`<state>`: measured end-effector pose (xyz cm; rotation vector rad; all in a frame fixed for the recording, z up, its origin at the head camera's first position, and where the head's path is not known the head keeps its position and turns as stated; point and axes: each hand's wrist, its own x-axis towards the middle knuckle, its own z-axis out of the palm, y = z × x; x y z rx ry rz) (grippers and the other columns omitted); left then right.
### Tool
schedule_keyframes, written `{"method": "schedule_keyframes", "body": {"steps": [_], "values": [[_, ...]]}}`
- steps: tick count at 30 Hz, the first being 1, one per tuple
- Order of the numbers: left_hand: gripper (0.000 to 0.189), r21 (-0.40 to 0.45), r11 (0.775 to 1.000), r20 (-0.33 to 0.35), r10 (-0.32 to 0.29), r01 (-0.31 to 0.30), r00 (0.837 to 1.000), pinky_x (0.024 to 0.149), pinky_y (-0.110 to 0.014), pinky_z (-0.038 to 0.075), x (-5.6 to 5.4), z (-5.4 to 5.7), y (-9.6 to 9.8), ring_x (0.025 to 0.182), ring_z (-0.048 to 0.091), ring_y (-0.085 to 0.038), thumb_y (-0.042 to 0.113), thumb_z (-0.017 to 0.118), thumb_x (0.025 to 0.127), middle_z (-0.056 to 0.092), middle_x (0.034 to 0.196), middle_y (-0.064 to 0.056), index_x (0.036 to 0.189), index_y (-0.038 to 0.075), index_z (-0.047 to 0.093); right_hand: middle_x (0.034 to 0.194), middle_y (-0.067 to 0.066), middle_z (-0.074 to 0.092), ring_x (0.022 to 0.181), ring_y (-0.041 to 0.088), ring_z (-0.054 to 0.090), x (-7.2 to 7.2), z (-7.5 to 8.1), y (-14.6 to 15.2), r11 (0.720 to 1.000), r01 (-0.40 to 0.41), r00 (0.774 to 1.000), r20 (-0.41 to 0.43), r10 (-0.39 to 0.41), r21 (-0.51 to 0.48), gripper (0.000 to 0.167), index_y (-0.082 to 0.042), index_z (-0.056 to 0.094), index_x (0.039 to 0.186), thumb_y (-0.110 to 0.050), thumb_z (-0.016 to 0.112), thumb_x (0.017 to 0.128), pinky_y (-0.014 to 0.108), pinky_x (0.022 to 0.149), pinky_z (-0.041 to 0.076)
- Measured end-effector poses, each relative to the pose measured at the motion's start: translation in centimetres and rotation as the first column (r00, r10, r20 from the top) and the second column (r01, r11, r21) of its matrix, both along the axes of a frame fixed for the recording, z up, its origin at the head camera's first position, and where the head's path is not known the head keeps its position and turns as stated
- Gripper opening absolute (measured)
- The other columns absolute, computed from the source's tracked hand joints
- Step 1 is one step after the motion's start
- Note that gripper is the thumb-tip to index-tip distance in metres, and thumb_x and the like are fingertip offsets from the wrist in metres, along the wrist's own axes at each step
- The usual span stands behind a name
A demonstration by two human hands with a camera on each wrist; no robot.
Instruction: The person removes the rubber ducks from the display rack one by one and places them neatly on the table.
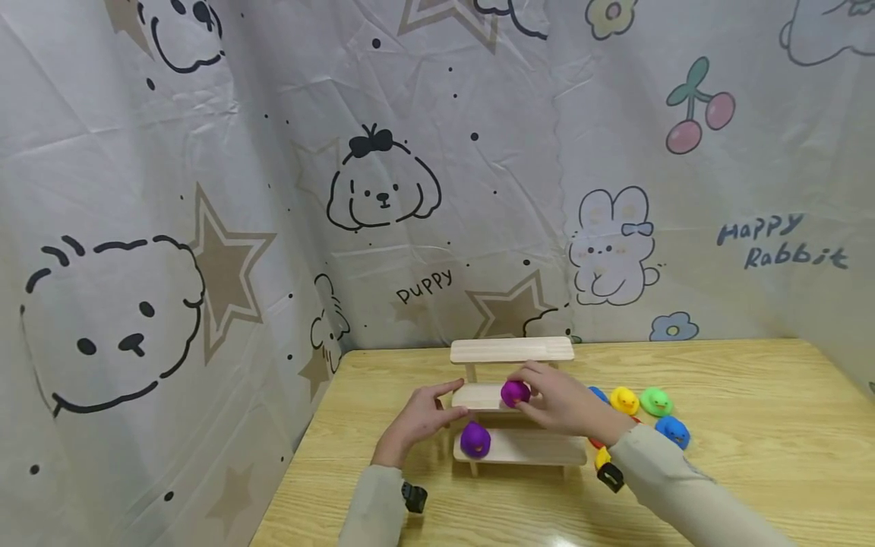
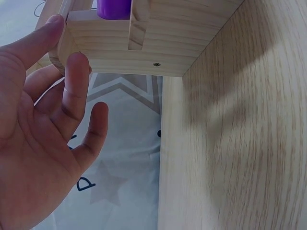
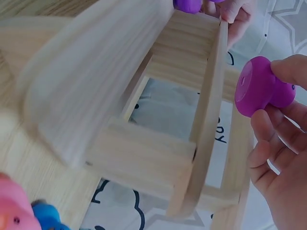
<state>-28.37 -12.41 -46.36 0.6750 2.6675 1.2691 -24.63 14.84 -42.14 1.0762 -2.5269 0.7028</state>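
A three-tier wooden shelf (image 1: 529, 447) stands on the table. My right hand (image 1: 563, 396) pinches a magenta toy duck (image 1: 516, 393) between thumb and fingers at the middle tier. In the right wrist view the held duck (image 3: 259, 86) shows its flat base turned toward the shelf, apart from the boards. With my left hand (image 1: 420, 416) I grip the left end of the middle tier, thumb and fingers at its edge, as the left wrist view shows too. A purple toy duck (image 1: 475, 440) sits at the left end of the bottom tier. The top tier (image 1: 513, 349) bears nothing.
Right of the shelf, partly behind my right forearm, lie several toy ducks, among them a yellow duck (image 1: 624, 399), a green duck (image 1: 656, 402) and a blue duck (image 1: 673, 431). A pink duck (image 3: 17, 206) shows in the right wrist view. A printed curtain (image 1: 492, 190) hangs behind the table.
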Motion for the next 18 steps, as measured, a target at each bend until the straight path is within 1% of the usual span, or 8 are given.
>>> {"method": "schedule_keyframes", "body": {"steps": [5, 10, 14, 18], "values": [[0.055, -0.004, 1.000, 0.005, -0.002, 0.002, 1.000, 0.045, -0.023, 0.039, 0.0, 0.1, 0.1, 0.053, 0.053, -0.011, 0.031, 0.069, 0.088, 0.060, 0.065, -0.004, 0.138, 0.015, 0.051, 0.100, -0.004, 0.056, 0.081, 0.007, 0.057, 0.8, 0.3, 1.6, 1.000, 0.019, 1.000, -0.013, -0.019, 0.001, 0.032, -0.008, 0.060, 0.112, -0.011, 0.071, 0.082, 0.029, 0.070, 0.053], [0.056, -0.008, 1.000, 0.017, 0.005, -0.005, 1.000, 0.047, -0.023, 0.040, 0.0, 0.2, 0.1, 0.054, 0.053, -0.012, 0.031, 0.069, 0.088, 0.057, 0.062, -0.003, 0.138, 0.016, 0.051, 0.100, -0.004, 0.058, 0.078, 0.007, 0.054, 1.5, 0.6, 3.4, 0.998, 0.070, 0.997, -0.033, -0.069, 0.008, 0.033, -0.008, 0.061, 0.112, -0.012, 0.073, 0.082, 0.025, 0.066, 0.050], [0.056, -0.008, 1.000, 0.026, 0.008, -0.008, 1.000, 0.047, -0.024, 0.040, 0.0, 0.3, 0.0, 0.054, 0.053, -0.011, 0.031, 0.068, 0.088, 0.057, 0.064, -0.003, 0.138, 0.016, 0.051, 0.101, -0.004, 0.059, 0.078, 0.006, 0.054, 2.1, 0.7, 4.9, 0.994, 0.112, 0.993, -0.027, -0.112, -0.008, 0.034, -0.010, 0.062, 0.112, -0.012, 0.074, 0.081, 0.021, 0.066, 0.049], [0.056, -0.006, 1.000, 0.026, 0.004, -0.004, 1.000, 0.047, -0.025, 0.041, -0.1, 0.3, 0.0, 0.055, 0.053, -0.012, 0.032, 0.068, 0.088, 0.061, 0.069, -0.005, 0.138, 0.016, 0.051, 0.102, -0.004, 0.060, 0.078, 0.005, 0.055, 2.6, 0.6, 6.6, 0.990, 0.135, 0.990, -0.041, -0.137, -0.037, 0.036, -0.010, 0.062, 0.111, -0.010, 0.077, 0.078, 0.022, 0.067, 0.051]]}}
